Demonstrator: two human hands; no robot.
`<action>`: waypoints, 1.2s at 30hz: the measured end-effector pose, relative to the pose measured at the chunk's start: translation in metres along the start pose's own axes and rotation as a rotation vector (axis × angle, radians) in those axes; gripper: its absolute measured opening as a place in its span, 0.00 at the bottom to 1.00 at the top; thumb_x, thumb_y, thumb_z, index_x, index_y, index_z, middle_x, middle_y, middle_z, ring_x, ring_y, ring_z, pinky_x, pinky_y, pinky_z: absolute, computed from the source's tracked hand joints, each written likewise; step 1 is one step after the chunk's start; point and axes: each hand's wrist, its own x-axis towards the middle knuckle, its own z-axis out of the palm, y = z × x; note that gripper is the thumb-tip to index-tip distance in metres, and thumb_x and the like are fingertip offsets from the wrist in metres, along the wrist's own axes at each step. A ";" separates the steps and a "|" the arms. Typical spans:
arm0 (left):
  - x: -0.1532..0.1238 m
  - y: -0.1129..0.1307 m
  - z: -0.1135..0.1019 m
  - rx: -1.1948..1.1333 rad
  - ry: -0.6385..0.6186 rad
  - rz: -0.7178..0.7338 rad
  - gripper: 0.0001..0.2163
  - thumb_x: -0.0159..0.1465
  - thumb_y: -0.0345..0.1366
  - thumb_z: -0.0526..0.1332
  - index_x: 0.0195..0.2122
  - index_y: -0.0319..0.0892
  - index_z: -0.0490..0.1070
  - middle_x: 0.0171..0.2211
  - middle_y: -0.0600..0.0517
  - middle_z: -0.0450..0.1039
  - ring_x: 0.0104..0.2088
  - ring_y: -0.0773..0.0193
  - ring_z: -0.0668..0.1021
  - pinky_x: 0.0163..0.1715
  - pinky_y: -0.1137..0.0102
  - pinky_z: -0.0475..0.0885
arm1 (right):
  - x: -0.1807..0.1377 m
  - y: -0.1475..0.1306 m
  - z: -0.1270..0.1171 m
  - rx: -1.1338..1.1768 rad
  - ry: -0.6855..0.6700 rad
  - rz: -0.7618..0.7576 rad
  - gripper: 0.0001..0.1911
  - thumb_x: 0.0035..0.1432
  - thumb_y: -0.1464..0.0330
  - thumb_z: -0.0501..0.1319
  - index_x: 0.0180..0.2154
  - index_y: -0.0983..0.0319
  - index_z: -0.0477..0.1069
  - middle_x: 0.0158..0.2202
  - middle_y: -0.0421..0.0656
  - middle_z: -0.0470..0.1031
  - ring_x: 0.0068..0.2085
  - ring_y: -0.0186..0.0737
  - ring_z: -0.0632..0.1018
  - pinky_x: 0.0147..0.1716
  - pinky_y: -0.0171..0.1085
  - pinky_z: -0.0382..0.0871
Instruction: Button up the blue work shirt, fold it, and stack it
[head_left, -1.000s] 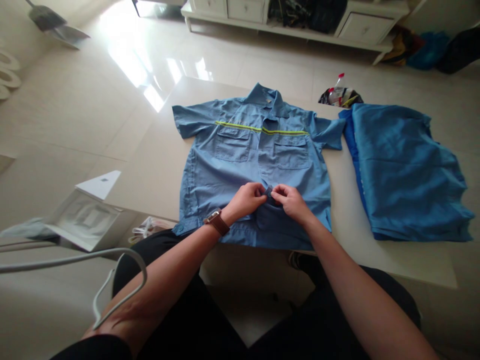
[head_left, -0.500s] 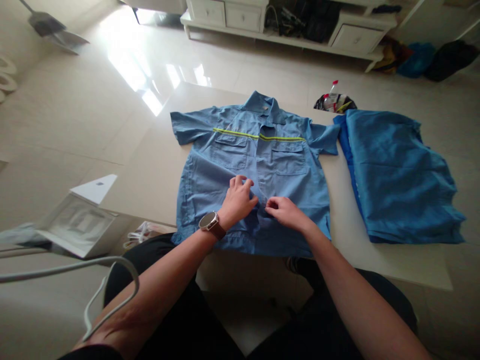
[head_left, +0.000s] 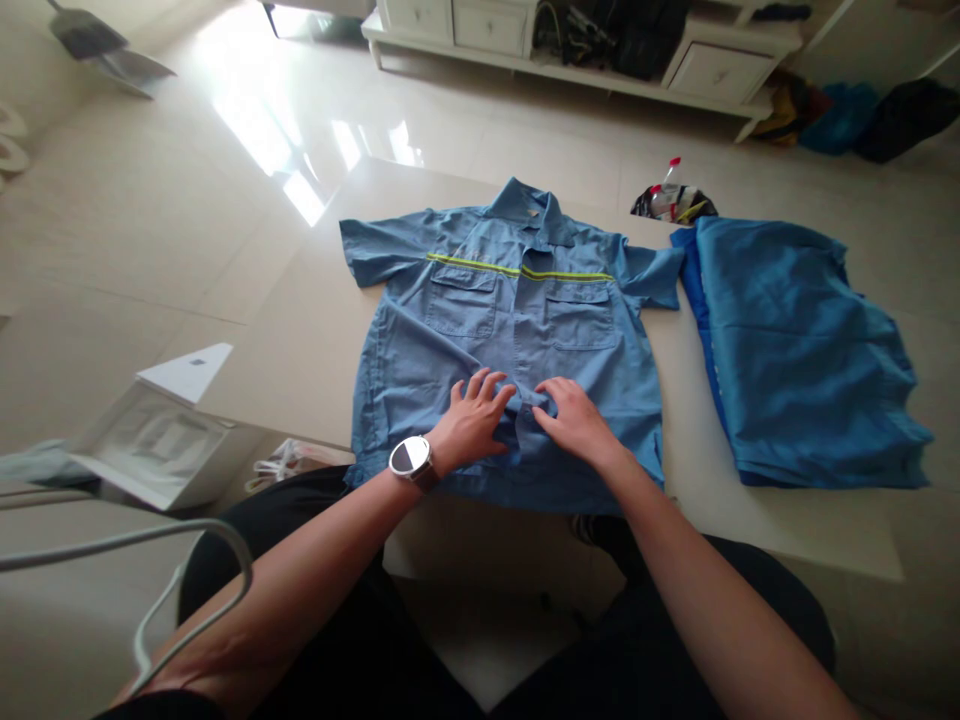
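Observation:
A light-blue short-sleeved work shirt [head_left: 457,345] lies spread face up, its collar away from me, with a yellow-green stripe across the chest above two flap pockets. My left hand [head_left: 474,418] is over the lower front, left of the button placket, fingers spread, with a round watch [head_left: 411,457] on the wrist. Just right of the placket, my right hand [head_left: 574,418] has its thumb and fingers apart at the cloth's edge. Neither hand appears to grip the fabric, though the undersides of both are hidden.
Folded blue garments [head_left: 806,350] are stacked right of the shirt on the pale table [head_left: 292,340]. A black-lined bin with bottles [head_left: 667,203] stands beyond the table. A white open box [head_left: 154,440] sits at left, and a pale cable [head_left: 225,535] loops near my left forearm.
My left hand has moved slightly down and its fingers have spread. My right hand's pinched fingers have opened beside the placket. The shirt lies nearly the same.

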 end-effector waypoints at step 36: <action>0.002 -0.006 -0.002 0.005 -0.004 0.014 0.10 0.69 0.37 0.59 0.44 0.47 0.81 0.50 0.47 0.77 0.53 0.53 0.74 0.54 0.55 0.64 | -0.011 -0.037 -0.018 -0.544 -0.117 0.215 0.19 0.69 0.64 0.56 0.56 0.62 0.75 0.46 0.55 0.79 0.50 0.56 0.77 0.49 0.48 0.67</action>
